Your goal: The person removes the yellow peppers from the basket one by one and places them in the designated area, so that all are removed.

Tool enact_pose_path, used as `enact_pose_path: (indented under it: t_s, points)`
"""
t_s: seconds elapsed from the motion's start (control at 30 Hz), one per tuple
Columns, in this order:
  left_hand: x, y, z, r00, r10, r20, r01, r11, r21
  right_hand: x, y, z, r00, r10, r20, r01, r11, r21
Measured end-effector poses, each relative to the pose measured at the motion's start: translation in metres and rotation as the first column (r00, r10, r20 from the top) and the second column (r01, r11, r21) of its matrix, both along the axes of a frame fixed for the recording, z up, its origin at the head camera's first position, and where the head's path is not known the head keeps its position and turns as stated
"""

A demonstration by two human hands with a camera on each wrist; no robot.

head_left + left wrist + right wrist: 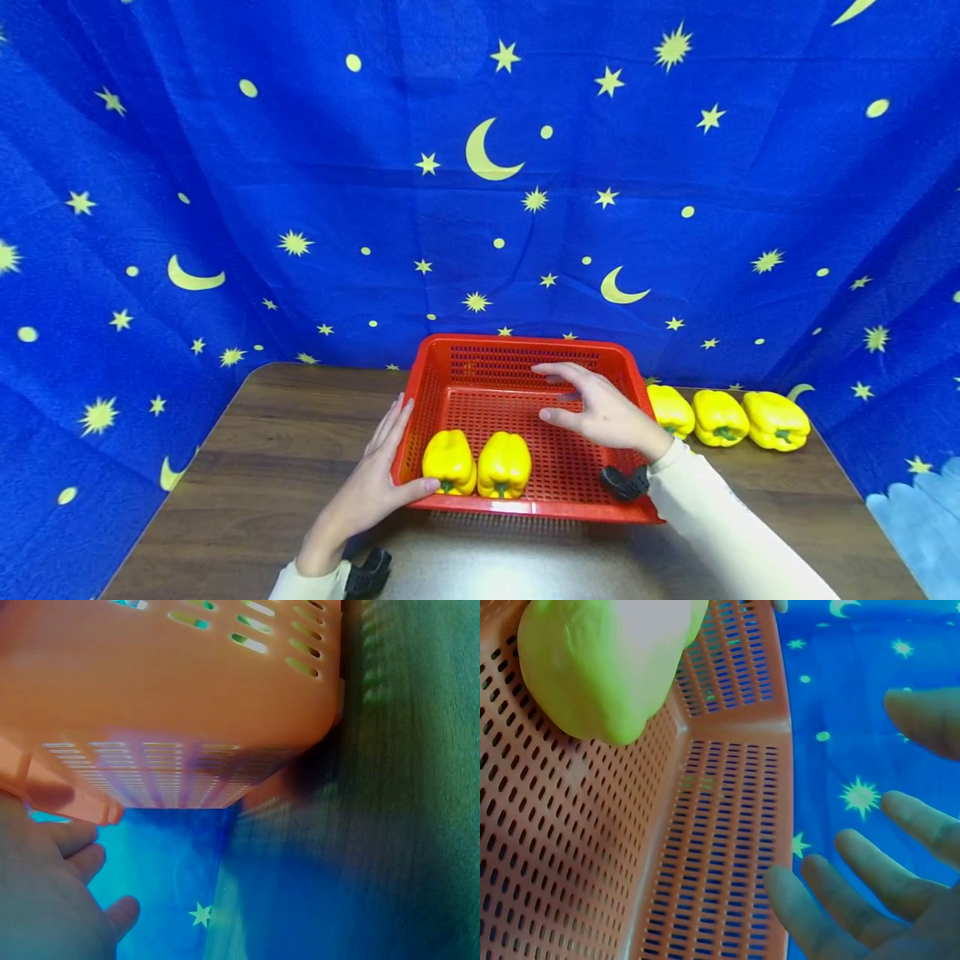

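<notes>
The red basket (517, 340) is touched at its left side by the straight fingers of the left hand (375, 483), its thumb laid at the near rim. The right hand (603, 410) is held over the basket, fingers well spread and empty. Two yellow peppers (504, 462) are placed just beyond the left thumb; three more peppers (720, 417) are lined up rightward of the right fingers. Filling seems under way; next, the right fingers would probably need to be brought to the nearest outside pepper.

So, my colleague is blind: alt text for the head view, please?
Two yellow peppers sit in a red basket, a person's left hand at its left side, the empty right hand over it. Three more peppers lie on the table to its right.
</notes>
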State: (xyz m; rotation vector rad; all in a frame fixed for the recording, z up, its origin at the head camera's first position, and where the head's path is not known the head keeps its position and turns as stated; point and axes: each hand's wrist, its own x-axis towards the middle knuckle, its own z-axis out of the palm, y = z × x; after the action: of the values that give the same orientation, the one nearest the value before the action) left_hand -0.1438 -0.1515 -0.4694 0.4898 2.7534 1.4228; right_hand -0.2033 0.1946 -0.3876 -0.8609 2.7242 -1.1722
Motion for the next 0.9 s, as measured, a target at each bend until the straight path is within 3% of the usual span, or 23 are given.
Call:
enact_pose_path:
  t_s: [0.17, 0.33, 0.57, 0.9]
  points:
    - [0.000, 0.001, 0.000, 1.000, -0.004, 0.010, 0.004, 1.000, 0.002, -0.006, -0.009, -0.004, 0.999, 0.030, 0.033, -0.032, 0.996, 0.082]
    - [-0.001, 0.002, 0.000, 1.000, -0.011, -0.012, 0.011, 1.000, -0.004, -0.010, -0.018, -0.010, 0.983, 0.123, 0.136, -0.136, 0.986, 0.094]
    - [-0.001, 0.000, 0.000, 1.000, -0.003, -0.003, 0.003, 1.000, -0.005, -0.015, -0.032, -0.020, 0.945, 0.229, 0.234, -0.275, 0.943, 0.186]
    - [-0.001, 0.000, -0.001, 0.999, -0.014, -0.035, 0.015, 1.000, 0.005, -0.013, -0.052, -0.030, 0.932, 0.245, 0.267, -0.329, 0.881, 0.339]
